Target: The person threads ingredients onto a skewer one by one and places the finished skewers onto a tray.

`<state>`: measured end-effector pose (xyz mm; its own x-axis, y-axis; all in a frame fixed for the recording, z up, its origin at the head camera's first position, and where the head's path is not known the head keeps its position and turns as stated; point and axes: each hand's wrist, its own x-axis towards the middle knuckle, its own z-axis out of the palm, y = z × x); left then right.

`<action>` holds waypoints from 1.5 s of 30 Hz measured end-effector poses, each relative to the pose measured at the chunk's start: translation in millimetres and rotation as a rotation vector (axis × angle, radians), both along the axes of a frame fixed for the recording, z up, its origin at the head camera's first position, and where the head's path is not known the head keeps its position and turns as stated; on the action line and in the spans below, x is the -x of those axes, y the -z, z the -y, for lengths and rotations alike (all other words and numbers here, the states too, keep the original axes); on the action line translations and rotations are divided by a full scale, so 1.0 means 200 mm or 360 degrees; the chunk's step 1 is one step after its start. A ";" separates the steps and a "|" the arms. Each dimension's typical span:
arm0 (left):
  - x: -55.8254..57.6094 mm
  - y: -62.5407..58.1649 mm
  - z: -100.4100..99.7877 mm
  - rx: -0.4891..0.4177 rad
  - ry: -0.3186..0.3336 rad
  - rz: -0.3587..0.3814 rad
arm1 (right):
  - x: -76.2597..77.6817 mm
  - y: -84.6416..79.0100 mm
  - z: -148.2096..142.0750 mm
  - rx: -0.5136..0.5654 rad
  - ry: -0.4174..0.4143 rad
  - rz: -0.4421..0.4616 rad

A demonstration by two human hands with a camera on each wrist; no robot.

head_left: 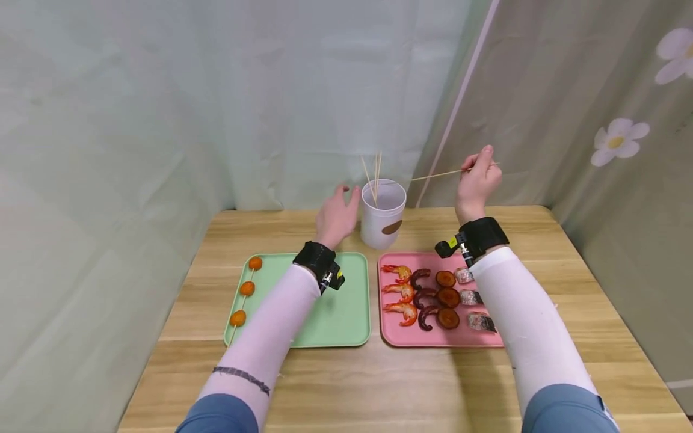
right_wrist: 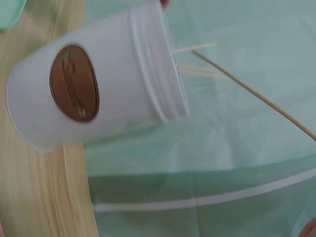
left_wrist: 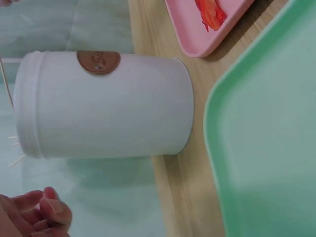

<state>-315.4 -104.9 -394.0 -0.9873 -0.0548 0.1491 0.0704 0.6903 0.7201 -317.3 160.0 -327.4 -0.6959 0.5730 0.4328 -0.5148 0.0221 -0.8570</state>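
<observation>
A thin wooden skewer (head_left: 436,175) is pinched in my right hand (head_left: 479,183), raised to the right of a white canister (head_left: 379,225). The skewer slants toward the canister's mouth; its tip shows above the rim in the right wrist view. Several other skewers (head_left: 377,171) stand in the canister, which bears a brown oval label (right_wrist: 74,83). My left hand (head_left: 338,218) is at the canister's left side with loosely bent fingers and holds nothing. In the left wrist view, its fingers (left_wrist: 52,207) appear apart from the canister.
On the green tray (head_left: 346,313) lies a skewer with three orange balls (head_left: 246,288). The pink tray (head_left: 400,341) holds shrimp (head_left: 399,293), dark curled tentacles (head_left: 425,297), round brown slices (head_left: 448,297) and fish-like pieces (head_left: 471,297), partly behind my right arm. A curtain (head_left: 325,90) hangs behind.
</observation>
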 end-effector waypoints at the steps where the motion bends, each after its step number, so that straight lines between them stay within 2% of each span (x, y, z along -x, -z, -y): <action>1: -0.01 -0.01 0.01 0.0002 0.0003 -0.0052 | -0.01 0.00 0.00 0.0061 -0.0063 0.0006; 5: -0.08 -0.05 0.01 0.0061 0.0028 -0.0333 | -0.07 0.02 0.02 0.0203 -0.0313 0.0066; 9: -0.21 -0.07 0.01 0.0155 0.0121 -0.0620 | -0.14 0.07 0.06 0.0184 -0.0510 0.0111; 13: -0.32 -0.05 0.05 0.0201 0.0271 -0.0744 | -0.20 0.14 0.12 0.0157 -0.0657 0.0163; 17: -0.39 0.01 0.11 0.0209 0.0421 -0.0822 | -0.24 0.19 0.16 0.0182 -0.0763 0.0259; 20: -0.44 0.06 0.14 0.0272 0.0534 -0.0842 | -0.30 0.25 0.18 0.0179 -0.0826 0.0326; 26: -0.56 0.16 0.20 0.0444 0.0692 -0.0681 | -0.45 0.36 0.22 0.0132 -0.0941 0.0428; 31: -0.61 0.20 0.24 0.0573 0.0692 -0.0625 | -0.51 0.42 0.26 0.0037 -0.0988 0.0447; 38: -0.65 0.24 0.30 0.0510 0.0656 -0.0638 | -0.55 0.48 0.33 -0.0060 -0.1133 0.0590; 42: -0.65 0.27 0.32 0.0478 0.0666 -0.0696 | -0.56 0.50 0.34 -0.0134 -0.1180 0.0677; 45: -0.64 0.28 0.33 0.0473 0.0700 -0.0723 | -0.57 0.50 0.33 -0.0205 -0.1215 0.0689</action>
<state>-186.7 -171.0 -450.7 -0.7449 0.4429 0.4990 0.6379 0.6919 0.3381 -203.2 93.6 -427.9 -0.9862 -0.1493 0.0721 -0.0599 -0.0852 -0.9946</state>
